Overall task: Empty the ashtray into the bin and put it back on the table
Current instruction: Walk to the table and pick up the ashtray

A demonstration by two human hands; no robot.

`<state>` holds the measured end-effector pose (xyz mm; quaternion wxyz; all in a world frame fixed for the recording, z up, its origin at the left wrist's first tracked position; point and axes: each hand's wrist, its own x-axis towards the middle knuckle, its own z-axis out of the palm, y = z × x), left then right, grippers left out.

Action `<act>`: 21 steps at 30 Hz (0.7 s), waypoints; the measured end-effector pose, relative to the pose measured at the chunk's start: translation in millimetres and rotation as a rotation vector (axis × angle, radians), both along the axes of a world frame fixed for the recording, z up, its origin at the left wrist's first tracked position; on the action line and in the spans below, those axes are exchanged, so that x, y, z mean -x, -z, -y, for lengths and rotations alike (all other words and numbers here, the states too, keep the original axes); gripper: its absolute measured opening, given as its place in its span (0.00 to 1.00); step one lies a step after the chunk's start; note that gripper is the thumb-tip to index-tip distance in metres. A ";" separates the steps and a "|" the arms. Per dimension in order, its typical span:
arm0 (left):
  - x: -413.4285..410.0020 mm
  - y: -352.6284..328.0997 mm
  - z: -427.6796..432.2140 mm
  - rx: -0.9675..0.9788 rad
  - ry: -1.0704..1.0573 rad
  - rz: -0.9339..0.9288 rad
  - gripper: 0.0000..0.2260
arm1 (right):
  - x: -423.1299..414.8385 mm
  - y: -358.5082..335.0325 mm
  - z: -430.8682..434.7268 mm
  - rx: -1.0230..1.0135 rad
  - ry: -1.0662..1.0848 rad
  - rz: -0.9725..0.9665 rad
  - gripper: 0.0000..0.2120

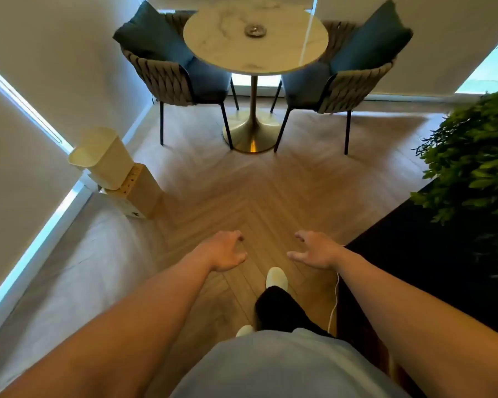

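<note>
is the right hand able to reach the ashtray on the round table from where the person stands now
Probably not yet. The right hand is empty and open, held out over the floor, while the ashtray sits on the marble table well ahead. Nothing blocks the path between the two chairs; stepping closer should do.

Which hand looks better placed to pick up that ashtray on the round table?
Probably the right hand, only slightly. The ashtray sits right of centre on the marble table, closer to that side. Both hands are empty and open, far from it. The left hand is nearer the bin.
</note>
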<state>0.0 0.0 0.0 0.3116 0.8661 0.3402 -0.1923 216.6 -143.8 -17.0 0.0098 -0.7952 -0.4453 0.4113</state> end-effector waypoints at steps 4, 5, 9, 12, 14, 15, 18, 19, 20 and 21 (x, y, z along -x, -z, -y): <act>-16.1 6.3 -19.6 0.055 -0.023 -0.038 0.27 | -14.8 7.1 -16.8 0.015 -0.014 -0.018 0.40; -22.2 8.1 -26.8 0.065 -0.032 -0.049 0.27 | -21.0 10.3 -23.3 0.023 -0.013 -0.032 0.40; -48.1 8.8 -57.3 0.086 -0.065 -0.055 0.26 | -48.9 20.1 -50.9 0.030 -0.013 -0.072 0.40; -71.9 6.7 -84.2 0.113 -0.095 -0.073 0.25 | -72.9 26.8 -73.5 0.051 -0.011 -0.104 0.40; -91.0 5.0 -102.6 0.127 -0.115 -0.071 0.25 | -91.5 29.7 -89.5 0.056 -0.005 -0.120 0.40; -99.9 3.5 -109.8 0.131 -0.129 -0.060 0.25 | -99.8 29.9 -97.2 0.057 -0.005 -0.122 0.40; -125.3 0.3 -125.7 0.142 -0.172 -0.032 0.25 | -124.0 29.7 -117.5 0.067 -0.019 -0.119 0.40; -132.5 -0.5 -128.6 0.145 -0.177 -0.026 0.24 | -130.6 30.1 -123.2 0.067 -0.026 -0.116 0.40; -139.2 -1.1 -131.3 0.153 -0.180 -0.024 0.24 | -137.2 30.0 -128.7 0.068 -0.025 -0.121 0.40; -144.8 -0.4 -133.8 0.157 -0.181 -0.021 0.24 | -143.5 30.6 -134.2 0.069 -0.017 -0.130 0.40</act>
